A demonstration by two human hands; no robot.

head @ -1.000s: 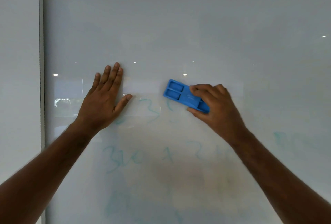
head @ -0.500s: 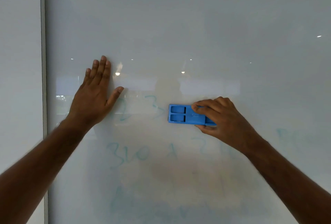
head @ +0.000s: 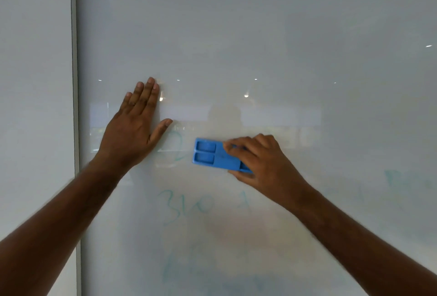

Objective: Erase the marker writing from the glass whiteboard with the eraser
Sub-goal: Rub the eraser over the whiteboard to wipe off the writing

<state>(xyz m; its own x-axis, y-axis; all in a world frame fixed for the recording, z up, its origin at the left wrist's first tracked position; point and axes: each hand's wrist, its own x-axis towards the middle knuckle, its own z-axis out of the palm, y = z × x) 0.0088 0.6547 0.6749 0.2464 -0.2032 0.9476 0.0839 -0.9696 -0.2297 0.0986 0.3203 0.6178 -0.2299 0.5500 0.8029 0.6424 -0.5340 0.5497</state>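
The glass whiteboard (head: 236, 42) fills the view in front of me. A blue plastic eraser (head: 211, 156) lies flat against it, long side nearly level, and my right hand (head: 260, 158) grips its right half. My left hand (head: 134, 128) is pressed flat on the glass to the left, fingers pointing up and thumb out. Faint teal marker writing (head: 182, 208) reading like "310" sits below the eraser, a pale looped mark (head: 176, 148) shows between my left thumb and the eraser, and more smeared teal (head: 212, 274) lies lower down.
A grey vertical frame strip (head: 74, 83) marks the board's left edge, with plain wall (head: 35, 83) beyond it. Faint teal letters (head: 399, 178) remain at the far right. Ceiling lights reflect as bright spots in the glass.
My right hand has carried the eraser down from a tilted pose to level, then to the left over the upper row of writing. The "3" there no longer shows. My left hand stayed pressed flat.
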